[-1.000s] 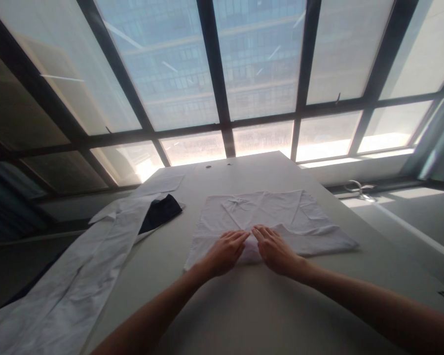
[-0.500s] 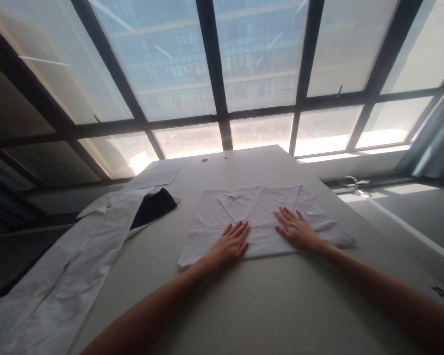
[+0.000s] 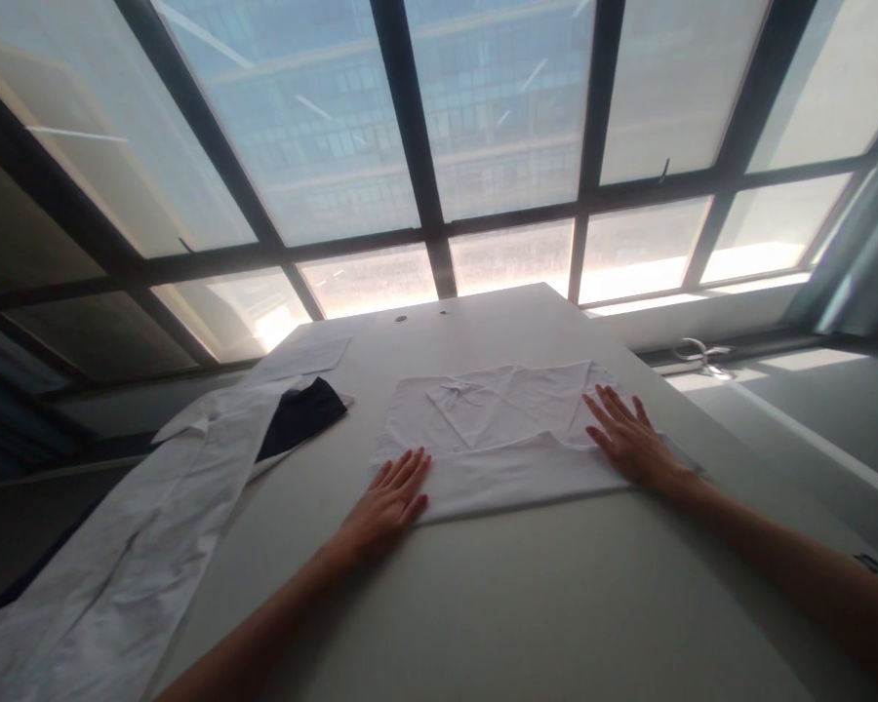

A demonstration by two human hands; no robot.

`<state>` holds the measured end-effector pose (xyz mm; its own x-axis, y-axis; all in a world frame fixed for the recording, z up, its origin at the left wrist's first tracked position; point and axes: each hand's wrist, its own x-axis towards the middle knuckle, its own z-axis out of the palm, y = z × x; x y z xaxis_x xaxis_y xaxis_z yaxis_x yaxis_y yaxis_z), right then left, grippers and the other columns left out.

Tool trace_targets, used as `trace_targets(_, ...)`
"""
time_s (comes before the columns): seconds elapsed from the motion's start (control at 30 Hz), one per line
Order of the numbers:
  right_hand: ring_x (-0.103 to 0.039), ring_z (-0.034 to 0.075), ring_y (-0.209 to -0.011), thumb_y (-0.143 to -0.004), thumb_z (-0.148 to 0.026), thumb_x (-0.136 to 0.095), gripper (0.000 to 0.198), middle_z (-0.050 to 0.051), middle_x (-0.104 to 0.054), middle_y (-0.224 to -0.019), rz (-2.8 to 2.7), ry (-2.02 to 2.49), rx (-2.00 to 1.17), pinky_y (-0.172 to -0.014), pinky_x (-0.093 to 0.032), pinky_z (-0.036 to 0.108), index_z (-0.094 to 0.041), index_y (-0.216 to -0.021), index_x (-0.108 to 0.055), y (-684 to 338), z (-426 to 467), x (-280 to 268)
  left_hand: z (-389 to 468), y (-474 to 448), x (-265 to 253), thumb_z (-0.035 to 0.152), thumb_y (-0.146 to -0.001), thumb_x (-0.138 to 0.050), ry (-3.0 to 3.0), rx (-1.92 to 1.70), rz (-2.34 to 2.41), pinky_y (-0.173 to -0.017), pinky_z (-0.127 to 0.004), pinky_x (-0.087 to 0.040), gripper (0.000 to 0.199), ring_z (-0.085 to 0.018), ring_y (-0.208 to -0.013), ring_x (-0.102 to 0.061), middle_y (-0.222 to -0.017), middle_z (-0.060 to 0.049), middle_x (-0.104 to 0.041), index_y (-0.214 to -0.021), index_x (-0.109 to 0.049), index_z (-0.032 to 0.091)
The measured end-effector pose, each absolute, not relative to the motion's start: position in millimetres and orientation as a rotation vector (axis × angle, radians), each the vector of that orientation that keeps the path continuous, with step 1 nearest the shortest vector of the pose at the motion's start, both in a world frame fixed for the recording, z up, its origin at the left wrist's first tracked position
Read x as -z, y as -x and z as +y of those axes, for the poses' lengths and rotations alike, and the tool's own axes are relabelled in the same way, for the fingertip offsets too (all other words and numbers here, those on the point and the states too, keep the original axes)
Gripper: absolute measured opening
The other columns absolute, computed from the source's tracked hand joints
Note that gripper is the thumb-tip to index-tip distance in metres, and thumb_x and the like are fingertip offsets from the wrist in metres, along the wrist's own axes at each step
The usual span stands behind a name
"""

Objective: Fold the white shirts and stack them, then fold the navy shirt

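A folded white garment (image 3: 498, 409) lies flat on the white table (image 3: 527, 595), with a folded band along its near edge and creases across its far part. On its near left corner rests my left hand (image 3: 389, 499), open, palm down. My right hand (image 3: 633, 441) lies open over the right side of the cloth, fingers spread and pointing away from me. Neither hand grips anything. The corners beneath both hands are partly hidden.
Another white garment (image 3: 146, 517) hangs over the table's left edge, with a dark blue piece of cloth (image 3: 303, 417) at its end. Farther back lies a white sheet (image 3: 311, 357). Windows (image 3: 512, 107) rise beyond the table, and a white cable coil (image 3: 695, 353) sits at the right.
My hands have slid apart over the cloth, the left one leftward and the right one rightward, to its two sides. The view has tilted slightly.
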<state>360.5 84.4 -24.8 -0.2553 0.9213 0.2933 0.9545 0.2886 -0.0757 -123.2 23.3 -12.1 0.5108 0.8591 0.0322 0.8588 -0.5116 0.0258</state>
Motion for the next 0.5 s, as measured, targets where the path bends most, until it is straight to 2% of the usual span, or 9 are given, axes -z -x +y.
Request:
trace_targets(0.1, -0.018, 0.027, -0.153, -0.104, -0.050, -0.018, 0.067, 0.015, -0.029, -0.163, -2.311, 1.835, 0.029, -0.121, -0.011, 0.056, -0.014, -0.159, -0.029, -375, 88, 31, 14, 154, 20, 0.057, -0.105, -0.023, -2.693, -0.036, 1.683, -0.123, -0.048, -0.017, 0.065, -0.026, -0.153, -0.018, -0.166, -0.006, -0.016, -0.162, -0.013, 0.026)
trace_targets(0.23, -0.018, 0.028, -0.152, -0.102, -0.055, -0.021, 0.070, 0.012, -0.027, -0.163, -2.360, 1.816, -0.176, -0.121, -0.011, 0.057, -0.015, -0.158, -0.031, -385, 96, 34, 17, 177, 26, 0.061, -0.104, -0.019, -2.619, -0.018, 1.764, -0.120, -0.053, -0.020, 0.068, -0.029, -0.153, -0.018, -0.166, -0.009, -0.019, -0.162, -0.017, 0.024)
trace_targets(0.37, -0.024, 0.028, -0.151, -0.104, -0.048, -0.020, 0.062, 0.013, -0.035, -0.160, -2.185, 1.780, -0.286, -0.120, -0.017, 0.057, -0.016, -0.153, -0.042, -392, 123, 31, 53, 190, 19, 0.057, -0.105, -0.017, -2.581, -0.105, 1.765, -0.118, -0.056, -0.026, 0.064, -0.029, -0.151, -0.023, -0.162, -0.009, -0.030, -0.160, -0.027, 0.027)
trace_targets(0.5, -0.034, 0.029, -0.147, -0.101, -0.039, -0.037, 0.052, 0.017, -0.048, -0.151, -2.072, 1.677, -0.178, -0.119, -0.027, 0.050, -0.011, -0.141, -0.056, -402, 173, 28, 125, 197, 6, 0.059, -0.103, -0.023, -2.529, -0.311, 1.869, -0.116, -0.058, -0.029, 0.065, -0.031, -0.149, -0.030, -0.158, -0.012, -0.039, -0.155, -0.039, 0.023)
